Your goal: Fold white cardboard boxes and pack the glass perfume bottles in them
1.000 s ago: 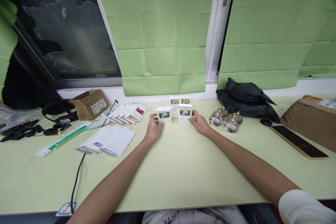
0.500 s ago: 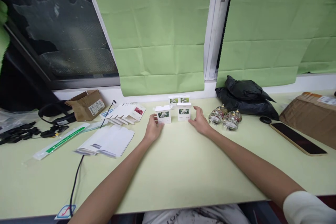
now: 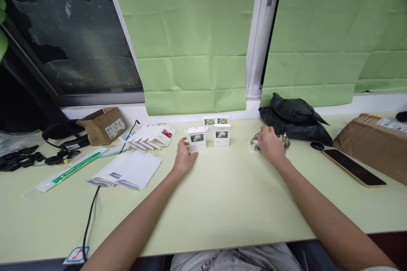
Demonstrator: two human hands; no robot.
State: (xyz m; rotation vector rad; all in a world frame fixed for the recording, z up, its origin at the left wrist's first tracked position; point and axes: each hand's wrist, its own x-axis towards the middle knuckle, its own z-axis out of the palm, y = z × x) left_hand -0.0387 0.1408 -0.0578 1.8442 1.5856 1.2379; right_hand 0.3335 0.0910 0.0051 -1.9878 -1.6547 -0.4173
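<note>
Two small upright white cardboard boxes with white-flower pictures stand mid-table: a left box [image 3: 197, 140] with its top flaps raised and a right box [image 3: 221, 137]. My left hand [image 3: 185, 156] is beside the left box, thumb and fingers apart, fingertips at its left edge. My right hand [image 3: 271, 144] is over a group of shiny clear-and-gold round ornaments [image 3: 255, 143]. Its fingers bend down onto them, and the hand hides most of the group. Whether the fingers grip one cannot be seen.
Behind stand two more small flower boxes [image 3: 222, 120]. At left lie flattened white cartons [image 3: 140, 171], picture cartons [image 3: 165, 134], a black cable [image 3: 91, 211] and an open brown box [image 3: 103, 129]. At right are black plastic bags [image 3: 294, 118], a phone [image 3: 354, 168] and a brown parcel [image 3: 372, 148].
My right hand has left the right box and moved right onto the ornaments. My left hand stays beside the left box. Both front boxes stand where they were.
</note>
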